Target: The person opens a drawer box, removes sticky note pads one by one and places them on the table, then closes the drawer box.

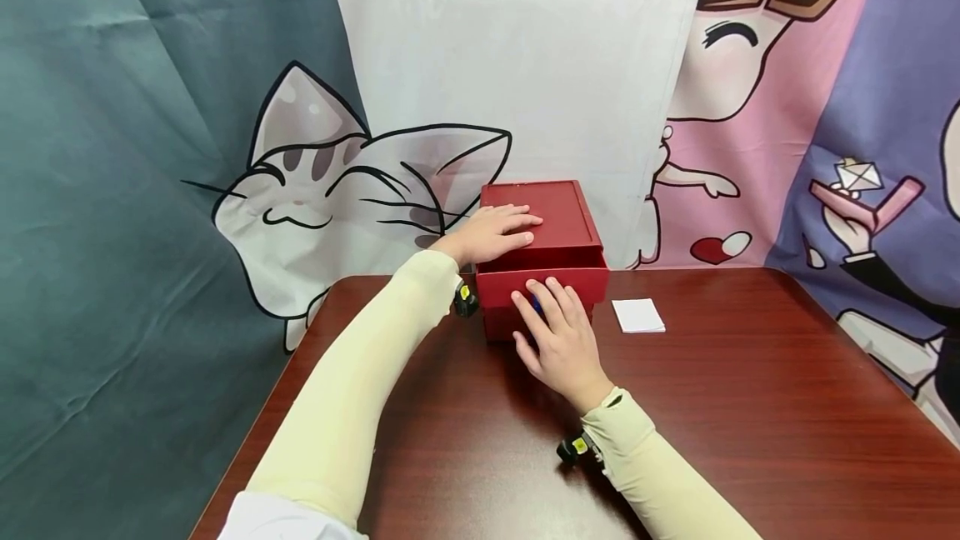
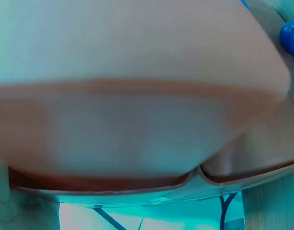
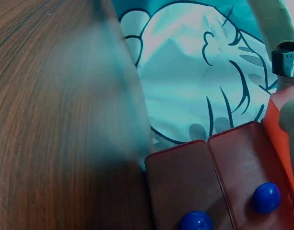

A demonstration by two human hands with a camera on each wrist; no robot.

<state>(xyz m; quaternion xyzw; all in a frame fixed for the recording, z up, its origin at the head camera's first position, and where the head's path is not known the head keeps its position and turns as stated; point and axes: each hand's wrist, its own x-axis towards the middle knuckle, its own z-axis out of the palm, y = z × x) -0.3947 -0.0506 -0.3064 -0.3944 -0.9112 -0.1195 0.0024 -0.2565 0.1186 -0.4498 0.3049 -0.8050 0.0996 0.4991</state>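
A red box (image 1: pixel 551 215) with two stacked drawers stands at the table's back edge. Its upper drawer (image 1: pixel 588 277) sticks out from the body, leaving a dark gap behind its front. My left hand (image 1: pixel 491 233) rests on the lid, fingers stretched out. At the drawer front is my right hand (image 1: pixel 558 344), its fingers spread and fairly straight, the thumb apart. A blue knob (image 1: pixel 536 305) shows between the right fingers, which seem to touch the front. In the right wrist view, the upper knob (image 3: pixel 266 197) and the lower drawer's knob (image 3: pixel 195 221) are both visible.
A small stack of white paper (image 1: pixel 638 316) lies to the right of the box on the brown wooden table (image 1: pixel 712 407). Behind hangs a cloth backdrop (image 1: pixel 525 48) with cartoon figures. Both wrists wear small black cameras.
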